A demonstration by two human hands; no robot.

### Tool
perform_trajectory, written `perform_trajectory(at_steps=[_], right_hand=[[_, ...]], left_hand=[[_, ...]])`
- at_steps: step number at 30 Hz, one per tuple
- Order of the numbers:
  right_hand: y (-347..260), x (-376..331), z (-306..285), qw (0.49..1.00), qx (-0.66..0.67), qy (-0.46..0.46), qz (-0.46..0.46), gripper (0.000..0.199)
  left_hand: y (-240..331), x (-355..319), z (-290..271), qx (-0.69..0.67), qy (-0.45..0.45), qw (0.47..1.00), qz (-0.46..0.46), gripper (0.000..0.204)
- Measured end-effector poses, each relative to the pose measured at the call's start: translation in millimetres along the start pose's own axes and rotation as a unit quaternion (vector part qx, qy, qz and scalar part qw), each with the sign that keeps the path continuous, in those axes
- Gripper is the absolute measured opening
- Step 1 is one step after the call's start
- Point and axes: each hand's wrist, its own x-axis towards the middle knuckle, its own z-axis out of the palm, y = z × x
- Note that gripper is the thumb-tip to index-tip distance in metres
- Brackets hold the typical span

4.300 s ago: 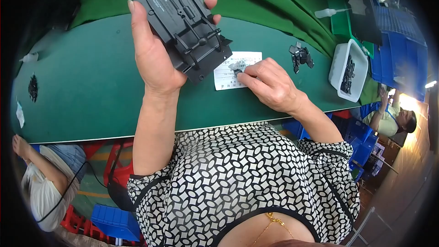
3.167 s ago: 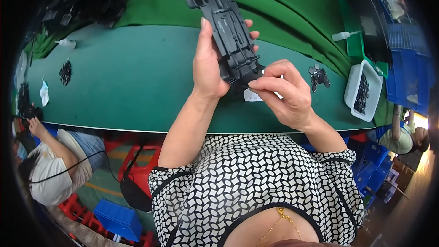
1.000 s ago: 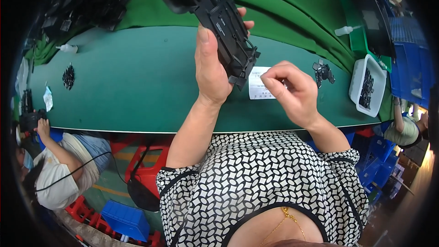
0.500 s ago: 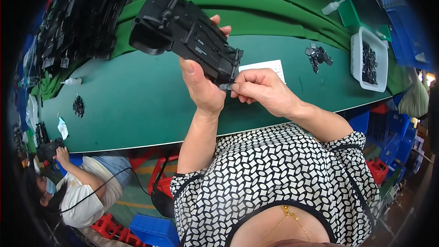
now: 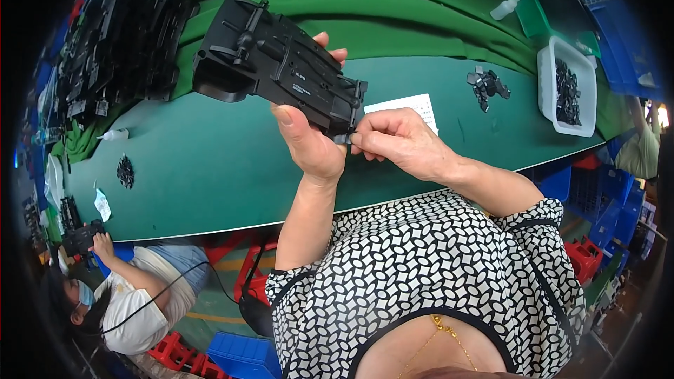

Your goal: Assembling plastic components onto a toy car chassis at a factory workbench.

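Observation:
My left hand [image 5: 314, 146] is wrapped round a black plastic chassis [image 5: 291, 74], thumb on the near side and fingertips showing beyond its far edge. The chassis is held up above the table, slanting from upper left to lower right, with small pale print on the face turned to me. At its lower right end, the thumb and fingers of my right hand [image 5: 407, 144] are closed on a small dark grey piece [image 5: 342, 138]. That piece sits against the chassis end; fingers hide most of it, so I cannot tell whether it is attached.
The green table [image 5: 210, 168] bears a white printed sheet [image 5: 414, 107], black clips [image 5: 487, 88], a white tub of black parts [image 5: 592, 123] and a small black pile [image 5: 126, 171]. Many black chassis [image 5: 126, 42] are stacked back left. A co-worker [image 5: 144, 295] sits lower left.
The chassis has shifted slightly left and down, and its print has turned a little. My right hand has moved slightly left with it, still pinching the small piece.

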Motion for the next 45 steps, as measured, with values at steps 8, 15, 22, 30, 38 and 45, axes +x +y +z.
perform_trajectory(at_steps=[8,15,22,30,38,45], right_hand=[[-13.4,-15.0,-29.8,0.993,-0.058,0.055,-0.091,0.024],[-5.6,-4.8,-37.8,0.992,-0.046,0.075,-0.085,0.028],[-3.7,0.5,-39.0,0.994,-0.025,0.078,-0.077,0.027],[-7.7,-1.4,-30.2,0.991,-0.024,0.088,-0.096,0.025],[-11.2,-8.2,-40.6,0.992,-0.034,0.091,-0.086,0.028],[-44.7,-41.8,-45.9,0.956,-0.084,0.142,-0.243,0.018]], left_hand=[[3.6,-1.9,-4.5,-0.079,-0.029,0.996,-0.030,0.088],[-2.1,-5.0,-4.1,-0.082,-0.096,0.992,-0.009,0.082],[-2.1,-5.4,-3.0,-0.128,-0.079,0.988,-0.031,0.083],[2.5,-6.7,-1.8,-0.130,-0.066,0.989,-0.025,0.079],[-3.8,-3.5,6.1,-0.166,-0.062,0.984,-0.032,0.079],[4.1,10.0,-4.3,-0.221,0.013,0.972,-0.077,0.081]])
